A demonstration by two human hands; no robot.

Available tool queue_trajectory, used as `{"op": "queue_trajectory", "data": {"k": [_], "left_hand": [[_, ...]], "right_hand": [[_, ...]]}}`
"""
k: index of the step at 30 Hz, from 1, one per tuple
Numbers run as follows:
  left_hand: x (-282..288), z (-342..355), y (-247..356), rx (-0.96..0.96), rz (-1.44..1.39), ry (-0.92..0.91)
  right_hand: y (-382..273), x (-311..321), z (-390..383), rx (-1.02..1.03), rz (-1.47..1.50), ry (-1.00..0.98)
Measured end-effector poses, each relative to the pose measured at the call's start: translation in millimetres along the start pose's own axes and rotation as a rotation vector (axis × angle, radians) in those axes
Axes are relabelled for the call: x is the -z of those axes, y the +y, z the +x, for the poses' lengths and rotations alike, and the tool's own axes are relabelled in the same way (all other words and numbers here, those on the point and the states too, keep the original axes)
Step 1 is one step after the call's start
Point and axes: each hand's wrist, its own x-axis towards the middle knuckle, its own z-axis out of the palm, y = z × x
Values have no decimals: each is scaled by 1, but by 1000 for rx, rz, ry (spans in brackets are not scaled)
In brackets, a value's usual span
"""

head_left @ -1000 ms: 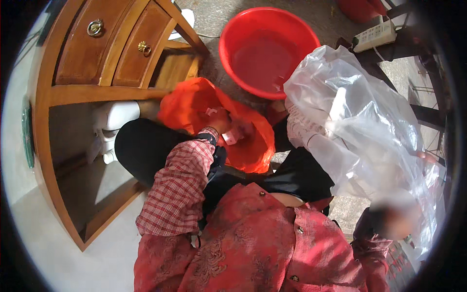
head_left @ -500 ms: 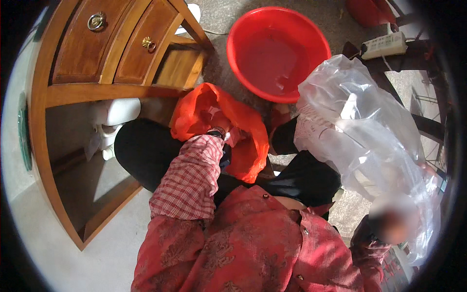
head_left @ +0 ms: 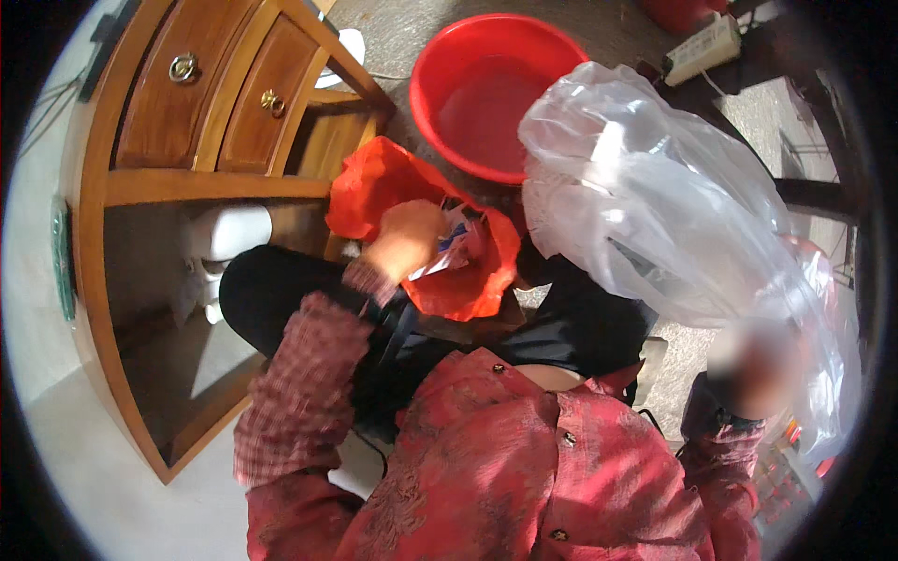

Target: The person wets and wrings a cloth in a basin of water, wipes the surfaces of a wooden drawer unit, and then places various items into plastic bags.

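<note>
Grey speckled floor (head_left: 383, 47) runs along the top of the frame and shows again lower right of center; pale surface (head_left: 201, 505) at lower left. Sunlit patches, hard shadows.

Wooden cabinet (head_left: 98, 280) fills the left side, drawers up top, open bay below. Its front rail ends just beside the orange bag, so that edge is tight for the left arm. Red jacket (head_left: 468, 458) takes bottom center; black trousers (head_left: 281, 290) spread either side of center, knees boxing in the work area.

Clear plastic bag (head_left: 673, 215), crumpled, covers the right side. It overlaps the right edge of the red basin (head_left: 418, 93), top center; contact unclear. Floor strip between cabinet and basin gives some room up there.

Orange bag (head_left: 360, 187) sits mid-frame, mouth spread, between the knees. White rounded object (head_left: 243, 234) in the cabinet bay.

Left hand (head_left: 412, 232) is in the orange bag's mouth, back of hand up. Fingers hidden, can't tell if gripping. Right hand (head_left: 753, 374), lower right, is at the clear bag; blurred, finger state unreadable.

White power strip (head_left: 702, 49) upper right. White-and-blue packet (head_left: 454, 245) in the orange bag, just right of the left hand.
</note>
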Motion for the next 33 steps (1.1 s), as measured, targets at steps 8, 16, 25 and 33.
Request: {"op": "queue_trajectory", "data": {"k": [8, 16, 25, 33], "left_hand": [[-9, -87, 5, -382, -75, 523], [14, -115, 36, -336, -119, 524], [15, -122, 41, -300, -76, 635], [79, -153, 13, -175, -266, 1237]], "right_hand": [[4, -32, 5, -216, 425, 161], [11, -41, -10, -360, 725, 245], [16, -43, -9, -413, 913, 283], [24, -43, -8, -442, 1010, 295]]}}
